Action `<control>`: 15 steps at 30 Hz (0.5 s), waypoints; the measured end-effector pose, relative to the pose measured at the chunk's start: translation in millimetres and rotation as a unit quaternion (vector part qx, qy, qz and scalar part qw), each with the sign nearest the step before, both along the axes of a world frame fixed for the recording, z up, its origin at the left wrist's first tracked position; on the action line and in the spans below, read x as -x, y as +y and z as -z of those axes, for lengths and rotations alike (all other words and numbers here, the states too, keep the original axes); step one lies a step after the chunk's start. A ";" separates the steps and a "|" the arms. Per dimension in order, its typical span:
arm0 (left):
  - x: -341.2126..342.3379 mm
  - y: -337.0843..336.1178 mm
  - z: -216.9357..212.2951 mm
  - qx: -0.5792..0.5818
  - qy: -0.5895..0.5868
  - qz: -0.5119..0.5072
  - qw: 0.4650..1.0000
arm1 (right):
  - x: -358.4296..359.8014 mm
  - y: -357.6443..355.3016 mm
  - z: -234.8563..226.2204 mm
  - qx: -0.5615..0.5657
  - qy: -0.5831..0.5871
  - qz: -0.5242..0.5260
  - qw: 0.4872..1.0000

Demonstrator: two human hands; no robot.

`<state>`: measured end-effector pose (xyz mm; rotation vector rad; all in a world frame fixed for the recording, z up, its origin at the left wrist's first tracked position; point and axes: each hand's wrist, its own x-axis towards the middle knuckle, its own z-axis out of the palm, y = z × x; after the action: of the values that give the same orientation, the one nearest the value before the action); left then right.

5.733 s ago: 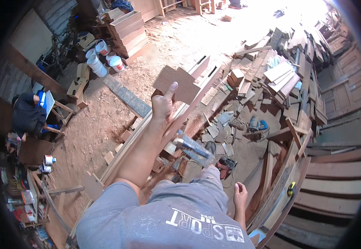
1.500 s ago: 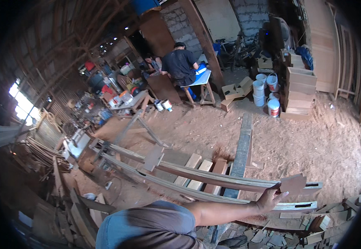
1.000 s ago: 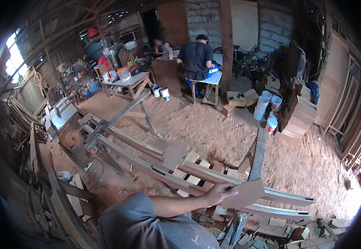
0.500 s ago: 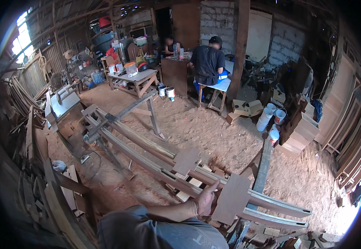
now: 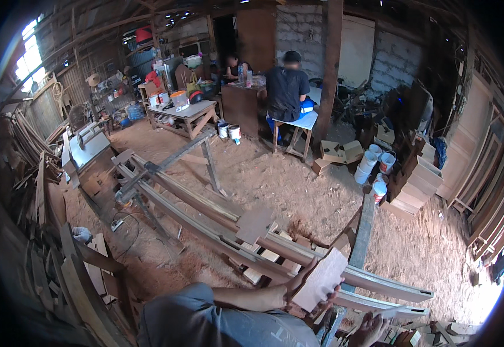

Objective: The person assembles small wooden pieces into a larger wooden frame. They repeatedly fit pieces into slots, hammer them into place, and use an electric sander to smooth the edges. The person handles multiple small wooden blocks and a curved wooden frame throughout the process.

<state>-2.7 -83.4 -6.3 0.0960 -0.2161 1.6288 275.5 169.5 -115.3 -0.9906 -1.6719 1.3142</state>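
I see the left hand (image 5: pixel 307 283) holding a flat wooden offcut (image 5: pixel 320 279) near the bottom of the view, just right of centre. The grip is pinching the board at its near-left edge, thumb on the upper face and fingertips showing under the lower right edge. The piece tilts up and to the right, above the long curved wooden rails (image 5: pixel 229 222) that run across the sawdust floor (image 5: pixel 298 185). I judge it light and stiff (a thin plank, bare and pale on the face), dry enough not to slip, though the sawn edges may be rough or splintery. Holding it by one long edge looks adequate; a hold nearer the middle of both edges would steady it better. The right hand (image 5: pixel 369 331) sits low at the bottom edge, fingers spread, touching nothing I can make out. Far off, a person sits at a blue worktop (image 5: pixel 305 120).
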 end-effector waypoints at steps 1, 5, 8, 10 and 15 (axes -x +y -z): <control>8.7 -4.4 14.8 0.016 0.007 -0.032 0.999 | 27.1 -27.8 -45.8 0.069 -0.057 0.003 0.996; 44.2 27.6 9.2 0.161 -0.013 -0.072 0.984 | 70.1 -41.1 -102.4 0.213 0.121 -0.059 0.968; 80.0 26.6 -20.0 0.289 0.222 -0.203 0.909 | 104.3 -61.6 -154.8 0.271 0.219 -0.133 0.928; 63.3 31.4 -74.0 0.414 0.262 -0.239 0.838 | 117.1 -76.6 -192.7 0.234 0.211 -0.165 0.934; 45.5 20.9 -97.1 0.425 0.337 -0.269 0.796 | 129.2 -91.5 -222.0 0.159 0.172 -0.256 0.938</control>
<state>-48.2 -62.4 90.8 0.0394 1.1981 1.9928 146.3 78.0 106.6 -0.4543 -1.5186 2.0215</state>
